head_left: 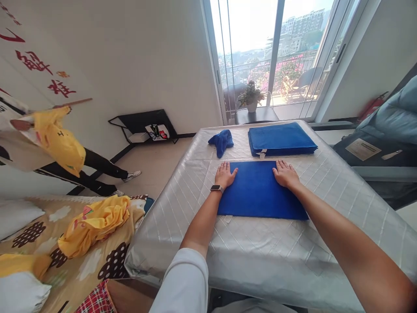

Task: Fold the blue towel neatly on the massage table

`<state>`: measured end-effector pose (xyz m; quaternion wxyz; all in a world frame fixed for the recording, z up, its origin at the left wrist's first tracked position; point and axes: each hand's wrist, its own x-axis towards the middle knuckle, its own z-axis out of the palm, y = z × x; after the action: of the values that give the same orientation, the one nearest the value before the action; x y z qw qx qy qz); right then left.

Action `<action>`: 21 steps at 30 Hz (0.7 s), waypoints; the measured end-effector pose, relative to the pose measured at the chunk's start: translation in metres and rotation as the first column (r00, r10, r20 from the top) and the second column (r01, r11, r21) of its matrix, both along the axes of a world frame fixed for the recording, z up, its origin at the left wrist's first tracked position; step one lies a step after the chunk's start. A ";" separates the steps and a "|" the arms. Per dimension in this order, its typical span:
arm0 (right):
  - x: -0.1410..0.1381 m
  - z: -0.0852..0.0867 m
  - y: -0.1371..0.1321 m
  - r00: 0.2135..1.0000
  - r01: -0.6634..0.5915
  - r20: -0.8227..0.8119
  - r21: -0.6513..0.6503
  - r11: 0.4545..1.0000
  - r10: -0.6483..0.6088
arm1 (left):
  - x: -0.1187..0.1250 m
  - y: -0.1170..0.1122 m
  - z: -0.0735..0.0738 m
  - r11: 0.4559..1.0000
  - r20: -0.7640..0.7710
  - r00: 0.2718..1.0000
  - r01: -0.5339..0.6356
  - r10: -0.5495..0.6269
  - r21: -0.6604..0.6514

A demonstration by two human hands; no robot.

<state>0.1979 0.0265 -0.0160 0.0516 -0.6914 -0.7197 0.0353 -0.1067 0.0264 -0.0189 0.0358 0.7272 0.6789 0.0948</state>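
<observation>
A blue towel (257, 193) lies flat and rectangular on the silver table cover (182, 200), a small white tag showing at its near edge. My left hand (224, 174), with a watch on the wrist, rests on its far left corner, fingers stretched out. On the far right corner lies my right hand (286, 174), also flat with fingers extended. Just beyond stands a stack of folded blue towels (282, 137) with white tags at a corner. A crumpled blue cloth (222, 142) sits to the left of that stack.
Left of the table is a bed with a patterned sheet (84, 269) and a crumpled yellow cloth (94, 224). Another person (19, 143) stands there holding yellow fabric (60, 139). A potted plant (251, 98) is on a chair by the window. A padded jacket (391, 113) lies at right.
</observation>
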 end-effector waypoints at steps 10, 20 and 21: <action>0.008 -0.011 -0.043 0.998 -0.065 -0.001 0.002 0.998 0.065 | 0.000 0.002 -0.001 1.000 0.013 1.000 0.007 -0.007 -0.018; 0.003 -0.008 -0.046 0.998 -0.044 -0.034 0.007 0.999 0.044 | 0.077 -0.006 0.032 0.998 0.014 0.998 0.056 -0.057 0.033; 0.004 -0.008 -0.047 0.999 -0.042 -0.032 0.008 0.999 0.043 | 0.102 -0.009 0.032 0.986 0.040 0.986 0.163 -0.164 0.034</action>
<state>0.2014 -0.0207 -0.0244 0.0652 -0.6751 -0.7335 0.0448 -0.0049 0.0173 0.0126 0.0467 0.7789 0.6144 0.1173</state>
